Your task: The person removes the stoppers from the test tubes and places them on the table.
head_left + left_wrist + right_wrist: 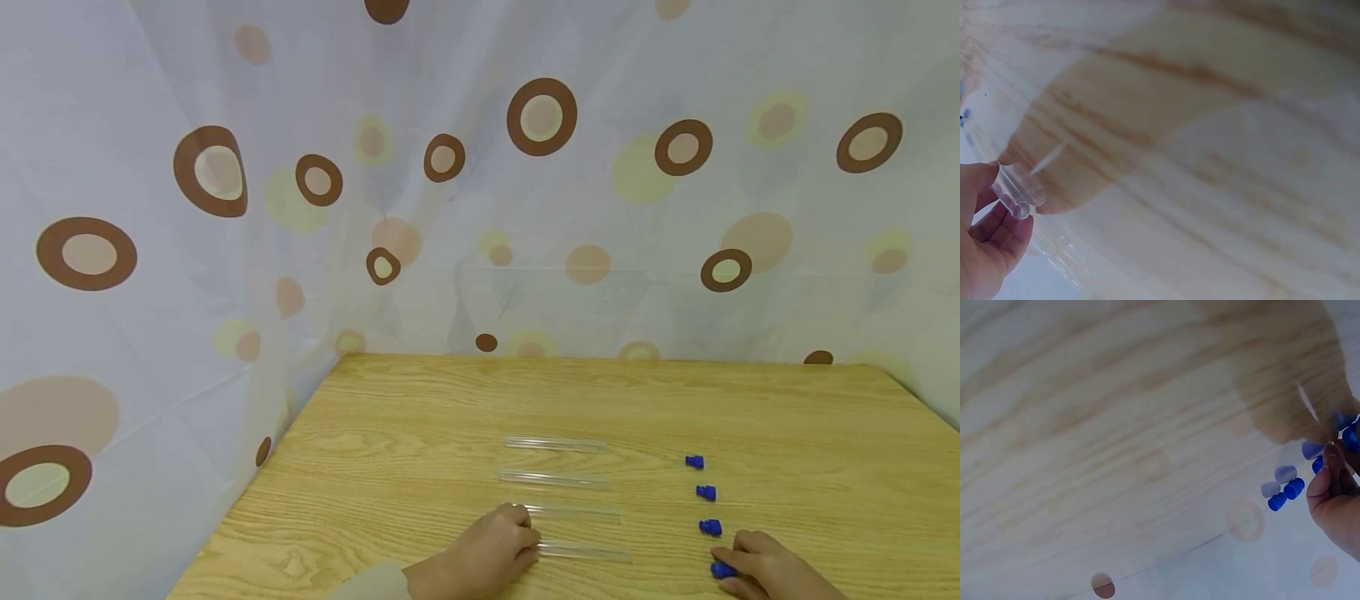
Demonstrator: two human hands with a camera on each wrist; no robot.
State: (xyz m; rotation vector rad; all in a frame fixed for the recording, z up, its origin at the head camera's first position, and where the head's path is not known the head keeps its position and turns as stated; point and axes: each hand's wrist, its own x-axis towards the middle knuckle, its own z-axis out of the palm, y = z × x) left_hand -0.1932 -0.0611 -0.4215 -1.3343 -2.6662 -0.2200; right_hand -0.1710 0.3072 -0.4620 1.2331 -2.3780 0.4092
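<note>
My left hand (pixel 491 552) pinches the left end of the nearest clear test tube (pixel 588 552), low over the table. In the left wrist view, the rounded tip of this tube (pixel 1019 209) shows between thumb and fingers. Another test tube (pixel 573 513) runs just behind it, its left end partly covered by the hand. At the right, my right hand (pixel 776 568) holds the nearest blue stopper (pixel 722 571) between thumb and fingers. The same blue stopper (pixel 1351 439) appears at the edge of the right wrist view, partly hidden by the fingers.
Two more clear test tubes, a middle one (pixel 555 479) and a far one (pixel 557 444), lie parallel behind. Three blue stoppers, near (pixel 710 527), middle (pixel 706 492) and far (pixel 694 462), form a column at right. A spotted curtain (pixel 450 308) borders the wooden table (pixel 360 467).
</note>
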